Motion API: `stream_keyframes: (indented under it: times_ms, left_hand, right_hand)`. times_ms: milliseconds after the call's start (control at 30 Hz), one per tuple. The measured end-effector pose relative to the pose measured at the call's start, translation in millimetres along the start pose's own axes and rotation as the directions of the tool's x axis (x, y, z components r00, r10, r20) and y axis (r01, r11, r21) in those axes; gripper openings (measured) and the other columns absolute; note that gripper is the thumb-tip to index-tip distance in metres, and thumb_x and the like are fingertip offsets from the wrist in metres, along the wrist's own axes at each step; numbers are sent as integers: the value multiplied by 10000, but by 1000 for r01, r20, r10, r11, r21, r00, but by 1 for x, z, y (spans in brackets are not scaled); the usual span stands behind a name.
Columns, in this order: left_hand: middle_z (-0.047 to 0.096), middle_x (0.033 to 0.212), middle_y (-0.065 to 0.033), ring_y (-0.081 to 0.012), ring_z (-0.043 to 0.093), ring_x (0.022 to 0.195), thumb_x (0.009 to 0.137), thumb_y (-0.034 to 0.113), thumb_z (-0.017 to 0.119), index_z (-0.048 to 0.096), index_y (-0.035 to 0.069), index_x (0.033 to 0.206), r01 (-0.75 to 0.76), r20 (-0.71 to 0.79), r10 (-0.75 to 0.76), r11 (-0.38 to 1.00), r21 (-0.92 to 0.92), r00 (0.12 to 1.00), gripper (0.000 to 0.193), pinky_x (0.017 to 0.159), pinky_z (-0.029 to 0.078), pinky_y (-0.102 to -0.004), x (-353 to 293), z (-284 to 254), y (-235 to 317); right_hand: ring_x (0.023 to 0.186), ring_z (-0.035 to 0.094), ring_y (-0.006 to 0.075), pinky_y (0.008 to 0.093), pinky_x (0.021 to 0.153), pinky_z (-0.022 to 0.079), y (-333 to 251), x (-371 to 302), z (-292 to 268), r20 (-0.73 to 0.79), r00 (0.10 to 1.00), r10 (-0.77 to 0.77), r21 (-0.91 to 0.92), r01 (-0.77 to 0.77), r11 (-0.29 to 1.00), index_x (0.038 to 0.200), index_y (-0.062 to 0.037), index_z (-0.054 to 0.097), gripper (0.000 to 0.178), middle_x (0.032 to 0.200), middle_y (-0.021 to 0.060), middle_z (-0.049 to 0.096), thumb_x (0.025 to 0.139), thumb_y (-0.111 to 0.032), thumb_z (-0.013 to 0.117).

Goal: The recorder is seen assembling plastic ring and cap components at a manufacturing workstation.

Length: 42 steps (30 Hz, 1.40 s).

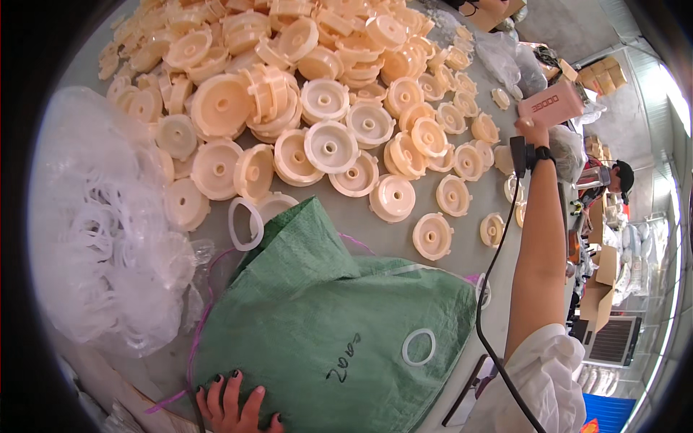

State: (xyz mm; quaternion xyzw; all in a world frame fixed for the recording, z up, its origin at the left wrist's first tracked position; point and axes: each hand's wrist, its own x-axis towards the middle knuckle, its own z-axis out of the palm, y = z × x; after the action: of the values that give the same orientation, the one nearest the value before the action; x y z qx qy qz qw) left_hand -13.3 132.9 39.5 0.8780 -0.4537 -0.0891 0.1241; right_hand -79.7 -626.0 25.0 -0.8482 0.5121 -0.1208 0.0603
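Note:
My left hand (pixel 234 405) lies with its fingers spread on a green woven bag (pixel 289 332) at the near edge of the table. My right arm reaches to the far right, where my right hand (pixel 533 133) grips a pink box (pixel 552 105) by its near corner. The bag lies flattened, with a fold raised at its top. One white ring (pixel 419 347) rests on the bag, and another white ring (pixel 246 224) leans at the fold's edge. Beyond the bag, many cream plastic round caps (pixel 392 198) with centre holes are spread and heaped.
A clear plastic bag of white rings (pixel 108 238) stands at the left. A black cable (pixel 491 289) runs from a device on my right wrist. Near my right elbow lies a phone (pixel 469 390). Another person (pixel 619 180) in a dark cap is beyond the table, among cardboard boxes (pixel 600 289).

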Motion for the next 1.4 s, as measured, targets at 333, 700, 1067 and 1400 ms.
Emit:
stream_keyframes:
  times_ms: [333, 700, 1067, 1400]
  left_hand:
    - [540, 1208, -104, -331, 457, 1100, 770, 425, 562, 614, 172, 1049, -17, 50, 20, 998, -61, 999, 381, 925, 291, -511, -3, 7, -11]
    - [558, 1099, -156, -364, 470, 972, 752, 406, 638, 602, 193, 1081, -173, 220, 185, 982, -72, 958, 394, 802, 408, -509, 5, -11, -30]
    - [544, 1143, -157, -344, 494, 969, 751, 384, 644, 595, 191, 1088, -155, 126, 167, 983, -95, 978, 392, 790, 417, -482, 10, -12, -27]
    - [553, 1203, -78, -302, 483, 1086, 776, 371, 565, 627, 188, 1045, -2, -1, 2, 997, -75, 1000, 332, 914, 314, -479, 1, 3, -11]
  right_hand:
    - [1040, 567, 290, 354, 890, 434, 11, 99, 18, 229, 923, -309, -138, 345, 928, 1314, -117, 423, 644, 1173, 189, 559, 737, -286, 651]
    - [1069, 539, 278, 355, 905, 419, -22, 85, -19, 349, 849, -397, -308, 504, 807, 1188, -42, 528, 496, 1155, 178, 565, 757, -260, 644]
    - [1004, 582, 321, 385, 896, 419, -3, 93, 30, 236, 919, -315, -216, 366, 905, 1189, -258, 525, 407, 1026, 181, 620, 832, -452, 502]
    - [1066, 537, 340, 420, 937, 400, -14, 31, 15, 189, 961, -202, -470, 268, 841, 1161, -231, 566, 457, 1072, 205, 600, 717, -333, 595]
